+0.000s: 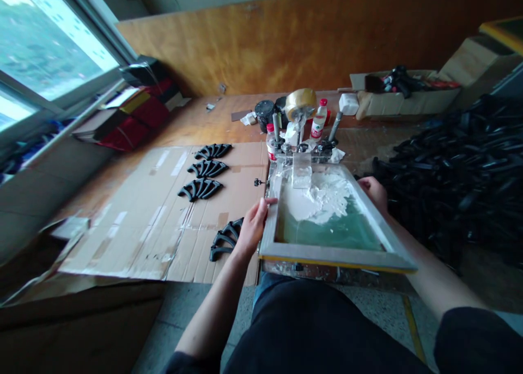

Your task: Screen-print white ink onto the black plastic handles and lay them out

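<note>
A screen printing frame (pixel 339 251) with a pale rail and green mesh sits before me, white ink (pixel 322 202) spread over its far half. A clear, ink-smeared squeegee (pixel 301 170) stands in the ink at the far end. My left hand (pixel 254 224) is closed at the left rail, its index finger on the rail and the other fingers mostly hidden. Beside the right rail my right hand (pixel 375 193) has curled fingers; what they hold, if anything, is hidden. Curved black parts (pixel 224 237) lie partly behind my left wrist.
Three fanned groups of black parts (pixel 204 169) lie on flattened cardboard (pixel 134 199) at left. A large heap of black parts (pixel 457 172) fills the right. Behind the frame stand clamps, red-capped bottles (pixel 319 120), a tape roll (pixel 300 103) and a dark tub (pixel 265 114). An open carton (pixel 408 104) stands farther back.
</note>
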Tool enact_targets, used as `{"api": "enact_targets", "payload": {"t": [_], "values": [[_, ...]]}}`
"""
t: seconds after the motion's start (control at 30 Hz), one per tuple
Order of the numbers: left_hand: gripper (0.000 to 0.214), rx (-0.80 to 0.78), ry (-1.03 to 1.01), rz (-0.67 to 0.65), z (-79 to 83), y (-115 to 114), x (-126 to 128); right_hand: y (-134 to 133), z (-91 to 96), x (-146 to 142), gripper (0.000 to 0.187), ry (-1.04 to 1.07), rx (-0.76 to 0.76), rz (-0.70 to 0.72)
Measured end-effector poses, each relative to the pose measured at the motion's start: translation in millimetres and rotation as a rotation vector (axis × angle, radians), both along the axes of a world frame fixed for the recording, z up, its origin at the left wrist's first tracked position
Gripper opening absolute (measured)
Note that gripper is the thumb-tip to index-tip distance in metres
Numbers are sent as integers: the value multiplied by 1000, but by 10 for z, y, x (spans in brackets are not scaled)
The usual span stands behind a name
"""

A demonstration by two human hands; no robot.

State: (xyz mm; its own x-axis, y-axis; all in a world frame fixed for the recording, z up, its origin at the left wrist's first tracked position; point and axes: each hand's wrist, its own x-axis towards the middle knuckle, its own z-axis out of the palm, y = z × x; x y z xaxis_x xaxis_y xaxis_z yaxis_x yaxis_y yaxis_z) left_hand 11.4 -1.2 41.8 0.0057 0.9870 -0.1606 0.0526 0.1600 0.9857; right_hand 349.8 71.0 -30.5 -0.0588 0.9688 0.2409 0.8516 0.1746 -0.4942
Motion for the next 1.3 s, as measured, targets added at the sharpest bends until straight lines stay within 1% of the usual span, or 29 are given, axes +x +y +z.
{"api": "enact_targets", "payload": {"t": [0.03,0.07,0.1,0.17,0.2,0.23,0.3,0.33,0.4,0.43,0.5,0.57,0.63,0.67,0.73,0.8,0.83,0.87,0.93,1.0,1.07,1.13,1.17,1.23,1.27,1.3], "values": [[57,-58,34,-21,-179,-67,-38,92,60,12,39,18,26,-60],[59,-100,63,-28,-360,-115,-63,179,121,-42,38,30,59,-101],[62,-125,92,-24,-536,-146,-78,256,183,-154,41,29,98,-100],[66,-151,171,-15,-830,-160,-82,369,299,-492,56,-15,149,26],[66,-150,216,-14,-937,-152,-78,400,346,-678,59,-59,146,110],[64,-144,256,-16,-1015,-139,-75,410,379,-850,55,-107,119,183],[61,-137,299,-29,-1100,-110,-76,360,391,-1099,35,-193,1,274],[60,-141,304,-37,-1118,-100,-81,298,370,-1163,25,-221,-56,301],[60,-155,295,-50,-1133,-88,-97,108,291,-1175,9,-247,-99,377],[60,-163,291,-51,-1138,-87,-105,-7,246,-1136,7,-250,-88,434],[61,-172,291,-44,-1152,-88,-115,-228,182,-1005,20,-239,-50,580],[61,-169,294,-33,-1170,-90,-114,-372,179,-865,33,-213,-48,726],[60,-165,290,-25,-1183,-88,-107,-395,229,-773,38,-197,-91,809],[59,-161,284,-17,-1185,-87,-103,-370,259,-757,36,-196,-120,811],[58,-158,272,-1,-1180,-85,-99,-297,288,-785,29,-189,-147,738],[58,-168,267,1,-1161,-87,-100,-273,245,-860,24,-148,-92,633],[59,-175,264,-4,-1149,-89,-101,-297,197,-897,26,-121,-47,604],[59,-183,257,-10,-1137,-93,-101,-345,140,-922,30,-97,-4,597],[60,-193,232,-13,-1114,-103,-96,-472,35,-924,37,-75,37,640],[60,-196,217,0,-1095,-112,-84,-556,1,-883,37,-86,8,689],[60,-203,216,11,-1072,-116,-74,-513,62,-861,28,-97,-48,668],[61,-210,201,4,-1021,-114,-73,-333,193,-903,24,-75,-53,565],[63,-214,181,-10,-975,-111,-77,-206,272,-942,29,-58,-32,501],[68,-210,133,-32,-828,-100,-90,79,434,-999,48,-38,31,388],[69,-197,112,-34,-725,-91,-94,220,509,-988,56,-36,58,346],[68,-177,92,-33,-604,-78,-93,352,577,-933,60,-30,81,305]]}}
